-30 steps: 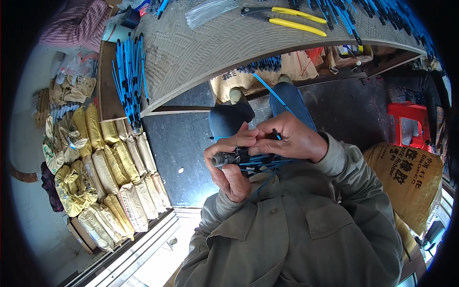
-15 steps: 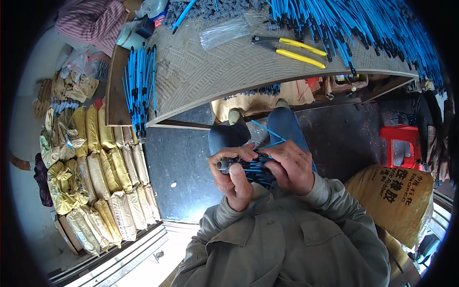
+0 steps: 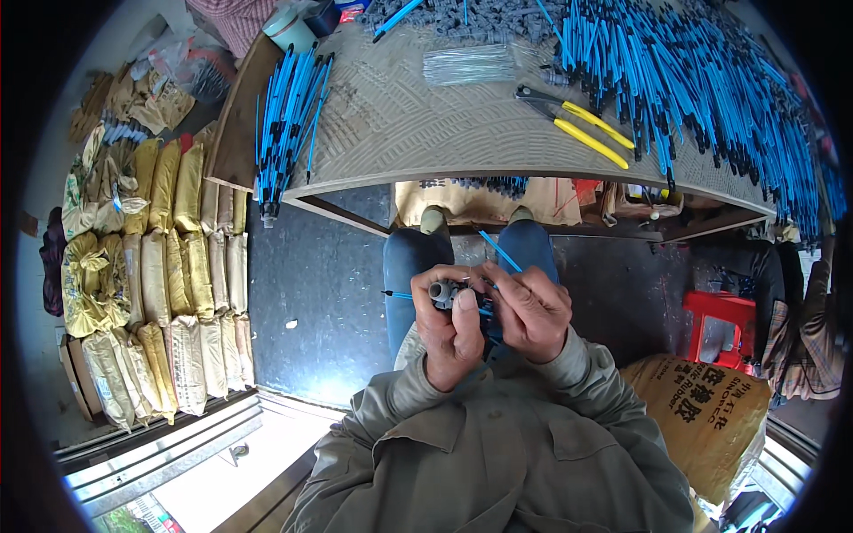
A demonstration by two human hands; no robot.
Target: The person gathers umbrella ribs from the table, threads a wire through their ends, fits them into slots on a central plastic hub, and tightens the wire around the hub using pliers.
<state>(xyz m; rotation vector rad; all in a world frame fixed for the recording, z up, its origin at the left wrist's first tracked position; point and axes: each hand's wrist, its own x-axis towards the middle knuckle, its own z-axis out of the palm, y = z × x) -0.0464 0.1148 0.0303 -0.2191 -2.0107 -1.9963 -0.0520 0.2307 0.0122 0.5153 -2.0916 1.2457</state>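
In front of my lap, my left hand [image 3: 451, 333] is closed round a grey ribbed tubular fitting [image 3: 441, 291], its round end facing up beside my thumb. Blue tubes with black ends come out from around the grip: one tube [image 3: 500, 252] slants up past the fingers, another [image 3: 399, 294] pokes out to the left. My right hand [image 3: 535, 318] presses against the left, thumb and fingers pinched together at the fitting's far side. What those fingertips hold is hidden; a thin wire-like strand seems to show between the hands.
Ahead is a worktable [image 3: 382, 124] with yellow-handled cutters [image 3: 582, 129], a bundle of thin wires [image 3: 469, 65], a heap of grey fittings [image 3: 480, 19] and a large pile of blue tubes [image 3: 675, 89]. Filled sacks [image 3: 182, 266] lie left; a red stool [image 3: 721, 324] and big bag [image 3: 697, 413] are right.
The whole view has shifted a little. My hands stay together round the grey fitting, with the right fingers closer to the left fingertips. The blue tubes lie at different angles.
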